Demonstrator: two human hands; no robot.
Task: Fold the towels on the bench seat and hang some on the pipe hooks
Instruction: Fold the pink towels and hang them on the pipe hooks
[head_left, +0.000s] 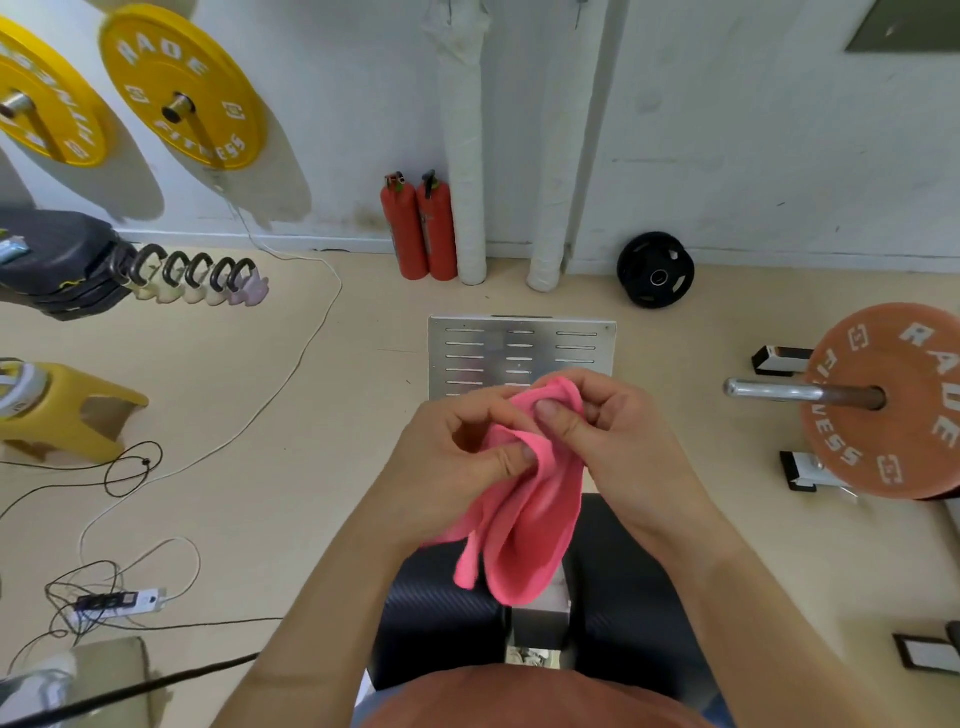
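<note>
A pink towel (530, 525) hangs bunched in the air above the black bench seat (436, 603). My left hand (457, 457) pinches its upper left edge between thumb and fingers. My right hand (608, 441) grips the top of the towel, thumb pressed on the cloth. The two hands sit close together, nearly touching. Two white wrapped pipes (465, 156) run up the far wall; a small hook (578, 15) shows near the top of the right one.
Beyond the bench lies a slotted metal footplate (519, 348). Two red fire extinguishers (418, 228) stand by the pipes. An orange plate on a barbell (883, 400) is at right, a black plate (655, 270) leans on the wall. Cables and a power strip (119, 603) lie at left.
</note>
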